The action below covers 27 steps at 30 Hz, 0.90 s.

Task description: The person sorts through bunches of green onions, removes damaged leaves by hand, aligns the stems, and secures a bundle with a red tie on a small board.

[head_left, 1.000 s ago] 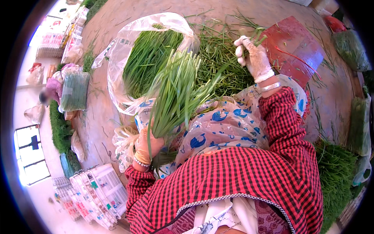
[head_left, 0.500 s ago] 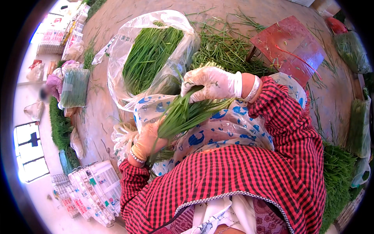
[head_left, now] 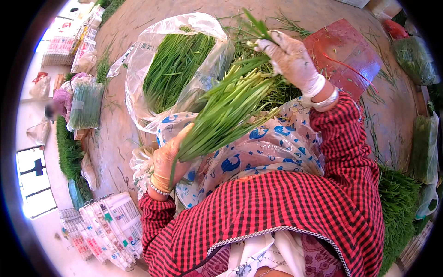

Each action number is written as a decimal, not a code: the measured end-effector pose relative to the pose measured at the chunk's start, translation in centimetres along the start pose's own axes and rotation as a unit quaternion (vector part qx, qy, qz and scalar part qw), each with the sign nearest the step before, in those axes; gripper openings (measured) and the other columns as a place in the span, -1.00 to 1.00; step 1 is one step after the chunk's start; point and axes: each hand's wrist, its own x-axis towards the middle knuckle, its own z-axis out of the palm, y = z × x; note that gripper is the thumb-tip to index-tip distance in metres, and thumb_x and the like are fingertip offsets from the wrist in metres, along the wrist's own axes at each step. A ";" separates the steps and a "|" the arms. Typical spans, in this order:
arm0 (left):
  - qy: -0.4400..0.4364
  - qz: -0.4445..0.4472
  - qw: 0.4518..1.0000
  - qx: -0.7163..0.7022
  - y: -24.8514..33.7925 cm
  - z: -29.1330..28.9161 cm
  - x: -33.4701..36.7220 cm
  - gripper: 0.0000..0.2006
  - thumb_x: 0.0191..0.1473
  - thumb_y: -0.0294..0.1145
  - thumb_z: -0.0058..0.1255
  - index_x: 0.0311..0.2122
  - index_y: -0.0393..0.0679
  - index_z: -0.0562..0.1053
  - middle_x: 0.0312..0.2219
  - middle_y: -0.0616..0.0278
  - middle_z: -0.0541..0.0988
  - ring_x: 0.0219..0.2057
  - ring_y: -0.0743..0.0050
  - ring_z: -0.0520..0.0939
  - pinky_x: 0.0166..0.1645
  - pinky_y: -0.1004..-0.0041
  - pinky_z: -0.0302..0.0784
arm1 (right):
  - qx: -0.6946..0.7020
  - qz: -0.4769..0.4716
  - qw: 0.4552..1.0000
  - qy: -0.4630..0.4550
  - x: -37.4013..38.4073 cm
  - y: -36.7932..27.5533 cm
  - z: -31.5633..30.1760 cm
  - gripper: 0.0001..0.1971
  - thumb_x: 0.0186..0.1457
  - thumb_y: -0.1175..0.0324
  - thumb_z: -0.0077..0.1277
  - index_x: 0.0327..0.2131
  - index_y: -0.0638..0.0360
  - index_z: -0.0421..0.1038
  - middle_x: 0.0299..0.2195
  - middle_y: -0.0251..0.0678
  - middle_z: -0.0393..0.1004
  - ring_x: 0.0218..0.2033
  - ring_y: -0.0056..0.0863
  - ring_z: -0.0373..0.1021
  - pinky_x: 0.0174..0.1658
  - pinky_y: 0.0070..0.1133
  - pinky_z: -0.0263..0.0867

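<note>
My gloved left hand (head_left: 170, 157) is wrapped round the leafy end of a bundle of chives (head_left: 226, 108), whose pale stem ends fan out toward the upper right. Above those stem ends, my gloved right hand (head_left: 295, 62) pinches a small tuft of chives (head_left: 256, 25) that sticks up past its fingers. Below the bundle, a clear plastic sheet with blue whale prints (head_left: 258, 157) covers my lap. Just beyond my left hand stands an open clear plastic bag (head_left: 217, 30) filled with chives (head_left: 177, 64).
Loose trimmings (head_left: 288, 92) lie heaped under my right hand, beside a low red stool (head_left: 344, 39) with a red string on it. Packed greens (head_left: 85, 106) stand at left near another person (head_left: 61, 99). White printed stacks (head_left: 113, 224) sit lower left; more greens (head_left: 399, 212) line the right.
My right hand has moved up and right, away from the bundle, with a small tuft in its fingers. The bundle in my left hand now spreads out, its stem ends uncovered.
</note>
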 end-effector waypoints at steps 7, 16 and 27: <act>0.073 -0.007 0.986 0.152 -1.8 -0.8 -0.7 -0.36 -0.12 -0.47 0.14 0.17 0.13 0.36 -0.25 0.26 0.61 -0.28 0.24 0.66 -0.26 0.39 0.54 | -0.470 -0.027 0.882 -0.006 -1.3 5.0 -5.4 -0.56 0.17 0.26 0.07 0.10 0.14 0.33 -0.03 -0.18 0.45 0.01 -0.37 0.34 0.09 -0.49 0.24; 0.061 -0.014 0.982 0.178 -1.4 -0.2 -0.1 -0.31 -0.13 -0.49 0.13 0.20 0.18 0.32 -0.33 0.27 0.58 -0.33 0.24 0.64 -0.30 0.37 0.52 | -0.356 -0.169 0.916 -0.070 -2.8 0.1 3.4 -0.72 -0.01 0.18 0.22 -0.37 0.19 0.49 -0.48 -0.24 0.45 -0.46 -0.32 0.47 -0.41 -0.49 0.38; 0.090 0.006 0.975 0.205 -0.7 0.1 0.5 -0.28 -0.21 -0.58 0.09 0.18 0.13 0.34 -0.27 0.30 0.56 -0.30 0.27 0.63 -0.29 0.39 0.53 | -0.359 -0.145 0.922 0.016 -2.6 4.1 5.4 -0.58 -0.06 0.00 0.21 -0.27 0.13 0.54 -0.08 -0.11 0.42 0.03 -0.12 0.30 0.13 -0.32 0.17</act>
